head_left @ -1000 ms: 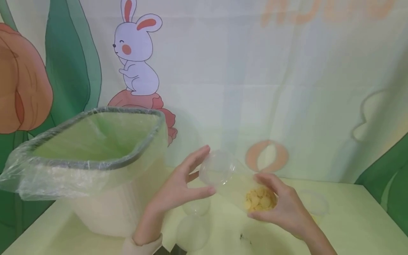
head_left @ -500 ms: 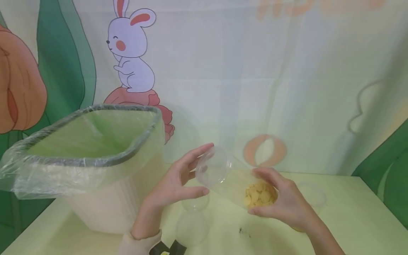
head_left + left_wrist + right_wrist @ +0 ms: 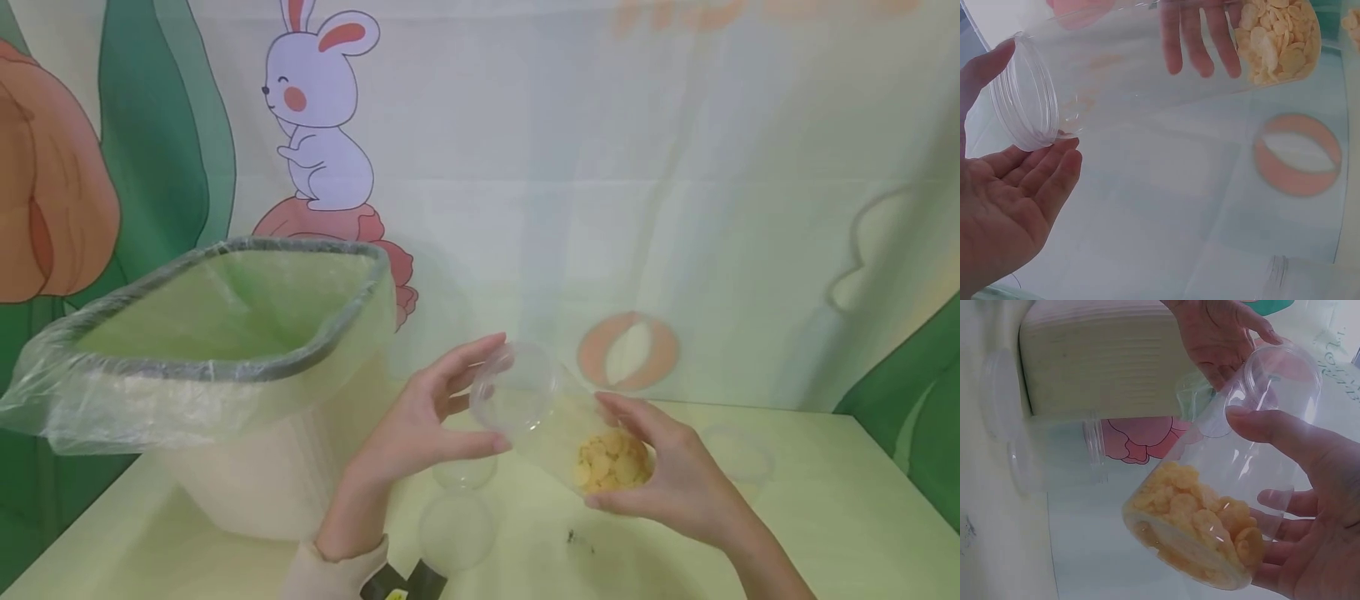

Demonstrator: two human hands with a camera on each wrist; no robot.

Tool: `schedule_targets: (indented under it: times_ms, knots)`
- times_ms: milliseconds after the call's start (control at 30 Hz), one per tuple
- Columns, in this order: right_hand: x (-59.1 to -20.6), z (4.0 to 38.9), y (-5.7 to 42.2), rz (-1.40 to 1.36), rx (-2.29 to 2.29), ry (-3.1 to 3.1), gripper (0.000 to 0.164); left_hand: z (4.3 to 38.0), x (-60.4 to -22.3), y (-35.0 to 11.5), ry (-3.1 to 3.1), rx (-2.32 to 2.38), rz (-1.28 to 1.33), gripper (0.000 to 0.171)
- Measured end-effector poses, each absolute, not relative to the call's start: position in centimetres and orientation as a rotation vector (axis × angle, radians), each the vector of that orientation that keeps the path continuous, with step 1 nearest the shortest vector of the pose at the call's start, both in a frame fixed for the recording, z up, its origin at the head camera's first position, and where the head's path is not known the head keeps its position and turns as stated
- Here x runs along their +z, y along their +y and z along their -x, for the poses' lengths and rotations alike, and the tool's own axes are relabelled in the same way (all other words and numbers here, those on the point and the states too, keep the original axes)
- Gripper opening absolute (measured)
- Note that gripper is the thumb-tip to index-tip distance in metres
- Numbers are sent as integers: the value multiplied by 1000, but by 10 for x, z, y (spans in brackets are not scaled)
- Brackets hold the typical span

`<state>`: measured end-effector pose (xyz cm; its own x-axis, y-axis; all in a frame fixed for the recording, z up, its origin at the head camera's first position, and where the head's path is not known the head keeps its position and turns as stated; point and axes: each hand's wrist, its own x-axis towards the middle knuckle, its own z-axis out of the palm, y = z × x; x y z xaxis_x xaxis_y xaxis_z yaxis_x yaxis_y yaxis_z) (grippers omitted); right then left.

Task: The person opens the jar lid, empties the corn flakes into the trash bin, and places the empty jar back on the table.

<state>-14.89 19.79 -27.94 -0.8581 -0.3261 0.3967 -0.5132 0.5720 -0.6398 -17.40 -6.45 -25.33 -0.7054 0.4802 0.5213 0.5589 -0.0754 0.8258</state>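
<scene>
A clear plastic jar (image 3: 558, 412) is held tilted in the air above the table, its threaded mouth (image 3: 1025, 94) up and to the left. Yellow chip-like flakes (image 3: 611, 462) lie gathered at its lower right end. My left hand (image 3: 427, 425) holds the mouth end, thumb on one side of the rim and fingers on the other. My right hand (image 3: 678, 467) grips the jar's body near the base; its fingers show through the clear wall in the left wrist view, and the thumb (image 3: 1272, 428) presses on the near side.
At left stands a pale bin (image 3: 255, 492) with a clear plastic liner over its grey rim. A second clear jar (image 3: 1060, 453) and a round clear lid (image 3: 457, 529) are on the table (image 3: 817, 500). Another clear rim (image 3: 738, 454) appears behind my right wrist. A printed cloth (image 3: 712, 208) hangs behind.
My left fingers have reached slightly farther around the jar's mouth. The jar and my right hand stay nearly in place, while the head view shifts a little.
</scene>
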Motion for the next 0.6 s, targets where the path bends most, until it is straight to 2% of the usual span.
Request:
schedule_targets:
  times_ms: [600]
  knots:
    - [-282, 152, 198, -662, 949, -2483, 82, 166, -251, -49, -2192, -1921, 862, 76]
